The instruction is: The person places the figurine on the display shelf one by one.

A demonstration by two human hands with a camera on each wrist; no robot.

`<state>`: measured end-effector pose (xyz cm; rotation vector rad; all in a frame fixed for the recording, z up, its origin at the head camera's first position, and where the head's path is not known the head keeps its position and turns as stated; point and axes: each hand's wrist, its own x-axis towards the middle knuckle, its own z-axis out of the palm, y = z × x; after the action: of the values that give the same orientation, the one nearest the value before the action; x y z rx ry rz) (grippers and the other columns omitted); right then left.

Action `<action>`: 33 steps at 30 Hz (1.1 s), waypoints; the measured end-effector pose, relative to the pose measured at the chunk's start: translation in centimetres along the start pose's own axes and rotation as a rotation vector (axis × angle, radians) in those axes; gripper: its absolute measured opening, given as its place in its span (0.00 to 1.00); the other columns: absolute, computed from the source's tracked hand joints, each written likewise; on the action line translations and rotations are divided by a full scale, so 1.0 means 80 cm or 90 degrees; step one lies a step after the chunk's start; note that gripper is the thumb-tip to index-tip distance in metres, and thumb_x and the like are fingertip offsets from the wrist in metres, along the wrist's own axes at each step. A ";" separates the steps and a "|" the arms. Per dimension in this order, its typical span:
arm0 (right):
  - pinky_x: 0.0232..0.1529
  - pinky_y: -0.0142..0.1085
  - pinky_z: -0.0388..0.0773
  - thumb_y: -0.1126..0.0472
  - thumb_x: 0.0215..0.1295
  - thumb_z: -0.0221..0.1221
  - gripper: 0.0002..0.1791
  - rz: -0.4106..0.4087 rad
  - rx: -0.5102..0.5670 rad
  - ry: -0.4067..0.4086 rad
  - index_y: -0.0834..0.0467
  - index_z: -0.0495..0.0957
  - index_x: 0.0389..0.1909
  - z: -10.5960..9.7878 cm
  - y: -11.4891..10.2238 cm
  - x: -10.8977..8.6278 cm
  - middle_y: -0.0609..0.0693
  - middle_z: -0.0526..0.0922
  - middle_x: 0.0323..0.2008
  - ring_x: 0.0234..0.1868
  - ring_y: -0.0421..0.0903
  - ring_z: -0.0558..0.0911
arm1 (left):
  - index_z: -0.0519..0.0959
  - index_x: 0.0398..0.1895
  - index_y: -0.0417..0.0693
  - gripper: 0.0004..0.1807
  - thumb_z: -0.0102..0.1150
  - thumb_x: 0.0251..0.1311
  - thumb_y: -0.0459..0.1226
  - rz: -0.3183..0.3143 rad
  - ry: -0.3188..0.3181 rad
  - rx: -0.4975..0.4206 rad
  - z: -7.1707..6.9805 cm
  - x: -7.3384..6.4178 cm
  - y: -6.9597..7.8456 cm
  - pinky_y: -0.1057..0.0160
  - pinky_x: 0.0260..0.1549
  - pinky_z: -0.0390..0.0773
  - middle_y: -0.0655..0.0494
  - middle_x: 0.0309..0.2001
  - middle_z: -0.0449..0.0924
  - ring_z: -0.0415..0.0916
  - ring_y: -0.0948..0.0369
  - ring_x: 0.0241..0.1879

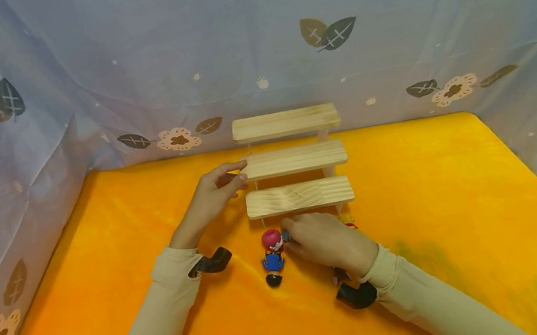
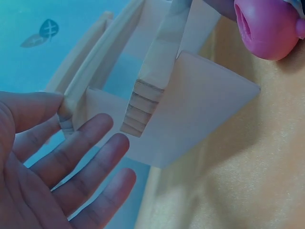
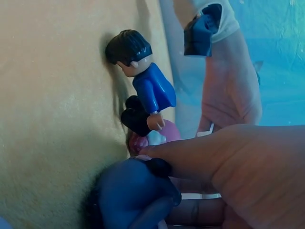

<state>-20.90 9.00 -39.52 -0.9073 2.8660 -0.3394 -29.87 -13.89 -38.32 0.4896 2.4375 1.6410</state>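
A three-step wooden display stand (image 1: 293,160) stands near the back wall. My left hand (image 1: 216,191) pinches the left end of its middle board between thumb and index finger, the other fingers spread below. In front of the stand, my right hand (image 1: 327,241) grips a grey-blue toy figure (image 3: 136,193) low over the cloth, most of it hidden from the head view. Left of that hand lies a doll in a blue top with black hair (image 1: 273,262). Above this doll is a figure with a rounded pink-red top (image 1: 271,239).
A yellow and red toy (image 1: 348,221) shows partly behind my right hand, and a dark figure (image 1: 340,274) lies beneath the wrist. Yellow-orange cloth (image 1: 243,327) covers the table. Patterned curtains (image 1: 244,28) hang at the back and both sides.
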 end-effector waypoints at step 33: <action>0.32 0.32 0.78 0.58 0.76 0.57 0.07 -0.066 0.308 -0.031 0.50 0.77 0.51 -0.075 0.028 -0.021 0.44 0.83 0.33 0.25 0.36 0.76 | 0.73 0.70 0.48 0.23 0.54 0.76 0.41 0.004 0.009 0.006 0.003 0.001 0.000 0.47 0.50 0.81 0.40 0.61 0.81 0.83 0.44 0.53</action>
<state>-21.80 12.82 -34.17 -0.9441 2.5159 -0.9529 -29.82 -13.62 -38.40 0.4895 2.4575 1.6422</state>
